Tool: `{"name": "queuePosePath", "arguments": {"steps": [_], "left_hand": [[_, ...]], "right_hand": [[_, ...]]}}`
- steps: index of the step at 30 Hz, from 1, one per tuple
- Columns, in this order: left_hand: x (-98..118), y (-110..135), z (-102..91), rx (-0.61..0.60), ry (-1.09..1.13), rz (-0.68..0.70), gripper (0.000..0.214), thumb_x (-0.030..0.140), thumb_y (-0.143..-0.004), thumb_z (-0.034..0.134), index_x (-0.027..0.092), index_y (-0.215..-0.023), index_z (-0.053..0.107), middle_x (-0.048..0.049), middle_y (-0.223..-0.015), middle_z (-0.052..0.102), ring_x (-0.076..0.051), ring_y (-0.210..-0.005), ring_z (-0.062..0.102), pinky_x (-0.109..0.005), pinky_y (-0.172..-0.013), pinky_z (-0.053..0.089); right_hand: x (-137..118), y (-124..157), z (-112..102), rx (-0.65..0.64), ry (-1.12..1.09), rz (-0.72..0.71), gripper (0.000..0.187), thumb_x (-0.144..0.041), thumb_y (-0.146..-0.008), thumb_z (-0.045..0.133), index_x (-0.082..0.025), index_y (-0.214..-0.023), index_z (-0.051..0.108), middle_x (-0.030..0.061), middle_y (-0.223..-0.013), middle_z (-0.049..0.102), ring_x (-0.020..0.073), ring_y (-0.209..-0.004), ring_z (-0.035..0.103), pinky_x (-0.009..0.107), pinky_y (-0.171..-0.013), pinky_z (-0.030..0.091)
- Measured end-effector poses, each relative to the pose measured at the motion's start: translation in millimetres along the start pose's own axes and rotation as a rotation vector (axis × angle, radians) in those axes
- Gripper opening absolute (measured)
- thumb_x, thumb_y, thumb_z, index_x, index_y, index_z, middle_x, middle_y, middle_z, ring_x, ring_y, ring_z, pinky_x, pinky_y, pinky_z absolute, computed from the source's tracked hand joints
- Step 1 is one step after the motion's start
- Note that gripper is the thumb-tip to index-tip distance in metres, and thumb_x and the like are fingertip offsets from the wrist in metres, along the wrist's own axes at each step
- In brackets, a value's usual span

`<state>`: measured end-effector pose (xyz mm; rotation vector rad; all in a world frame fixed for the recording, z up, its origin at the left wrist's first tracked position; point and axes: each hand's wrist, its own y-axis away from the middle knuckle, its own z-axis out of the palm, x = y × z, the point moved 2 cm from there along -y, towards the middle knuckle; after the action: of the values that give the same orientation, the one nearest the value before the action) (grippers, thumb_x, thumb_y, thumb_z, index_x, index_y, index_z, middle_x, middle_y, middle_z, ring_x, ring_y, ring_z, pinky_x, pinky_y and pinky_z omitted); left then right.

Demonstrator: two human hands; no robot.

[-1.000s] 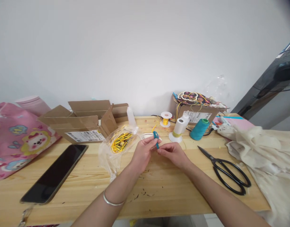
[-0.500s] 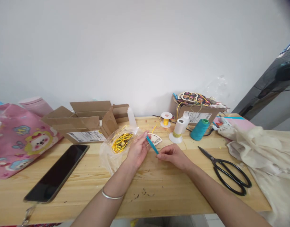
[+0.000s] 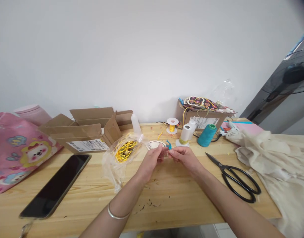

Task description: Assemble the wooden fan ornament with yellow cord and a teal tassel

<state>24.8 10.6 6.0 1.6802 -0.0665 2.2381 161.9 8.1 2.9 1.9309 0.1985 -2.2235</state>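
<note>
A small bundle of teal thread (image 3: 169,145) sticks up from between my fingertips, its loose ends pointing upward. My right hand (image 3: 185,157) pinches it from the right with thumb and forefinger. From the left, my left hand (image 3: 153,158) meets it with closed fingers, and they hide the bundle's lower part. Just behind my left hand lies a pale fan-shaped piece (image 3: 154,144) with dark cut-out markings, partly covered by the fingers. A teal thread cone (image 3: 206,135) and a white spool (image 3: 185,133) stand beyond my right hand.
Black-handled scissors (image 3: 237,178) lie right of my right forearm, beside cream cloth (image 3: 273,162). Left are a plastic bag of yellow cord (image 3: 125,151), a phone (image 3: 56,185) and an open cardboard box (image 3: 84,132). A filled box (image 3: 203,120) stands at the back.
The teal thread, stretched straight between both hands before, is now bunched upright at the fingertips. My hands have come together, the left moving right. The view has shifted slightly.
</note>
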Motion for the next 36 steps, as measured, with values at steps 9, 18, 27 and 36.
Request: {"name": "queuePosePath", "arguments": {"steps": [9,18,27,36], "left_hand": [[1,4,10.4,-0.148,0.245,-0.056,0.019,0.027,-0.067,0.062,0.015,-0.082,0.066,-0.0031,-0.072,0.061,-0.011,-0.068,0.052,-0.025,-0.071,0.039],[6,5,9.1,-0.052,0.163,0.091,0.022,0.026,-0.070,0.058,0.013,-0.085,0.066,-0.0060,-0.073,0.064,-0.011,-0.059,0.052,-0.022,-0.050,0.038],[11,1,-2.9,0.129,0.198,0.104,0.018,0.025,-0.066,0.063,0.014,-0.079,0.067,-0.0051,-0.075,0.066,-0.012,-0.072,0.057,-0.022,-0.069,0.041],[16,-4,-18.0,0.291,0.299,0.176,0.022,0.023,-0.063,0.065,0.017,-0.084,0.062,-0.0019,-0.082,0.063,-0.008,-0.069,0.055,-0.020,-0.066,0.042]], "right_hand": [[7,-2,3,-0.017,0.086,0.018,0.028,-0.042,-0.068,0.059,-0.015,-0.059,0.063,-0.0032,-0.048,0.046,0.0070,-0.047,0.031,0.022,-0.047,0.024],[13,0,7,-0.118,0.132,0.056,0.029,-0.042,-0.067,0.060,-0.014,-0.061,0.065,-0.0030,-0.049,0.049,0.0058,-0.045,0.032,0.022,-0.045,0.020],[18,1,10,-0.291,0.246,0.067,0.031,-0.043,-0.065,0.061,-0.013,-0.060,0.066,-0.0005,-0.051,0.057,0.0066,-0.046,0.037,0.022,-0.045,0.024],[9,5,7,-0.273,0.123,0.155,0.027,-0.041,-0.063,0.064,-0.014,-0.059,0.066,-0.0011,-0.052,0.057,0.0059,-0.045,0.037,0.021,-0.045,0.025]]}}
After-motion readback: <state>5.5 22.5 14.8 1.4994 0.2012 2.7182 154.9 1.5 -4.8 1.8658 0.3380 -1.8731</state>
